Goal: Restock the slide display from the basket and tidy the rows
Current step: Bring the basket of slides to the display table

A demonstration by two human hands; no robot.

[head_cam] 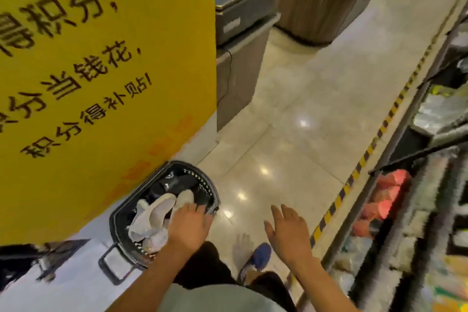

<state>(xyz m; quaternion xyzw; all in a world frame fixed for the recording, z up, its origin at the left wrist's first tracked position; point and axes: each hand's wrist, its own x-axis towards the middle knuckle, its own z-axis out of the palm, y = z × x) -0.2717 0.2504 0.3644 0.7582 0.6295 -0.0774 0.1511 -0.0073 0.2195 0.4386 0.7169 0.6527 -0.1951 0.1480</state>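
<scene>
A black shopping basket (213, 192) stands on the floor at lower left, with several white slides (157, 213) piled inside. My left hand (188, 225) reaches down into it, fingers fairly straight and lying on top of the white slides near the basket's right rim. Whether it grips one is hidden under the hand. My right hand (288, 230) hovers over the floor to the right of the basket, fingers spread, holding nothing. The slide display (405, 223) runs along the right edge, blurred, with pink slides (390, 185) on a low shelf.
A big yellow sign (101, 83) fills the upper left, right above the basket. Beyond it stands a counter (240, 78) carrying a scale. Yellow-black tape (367, 154) marks the floor along the display. My blue shoe (260, 253) is between the hands.
</scene>
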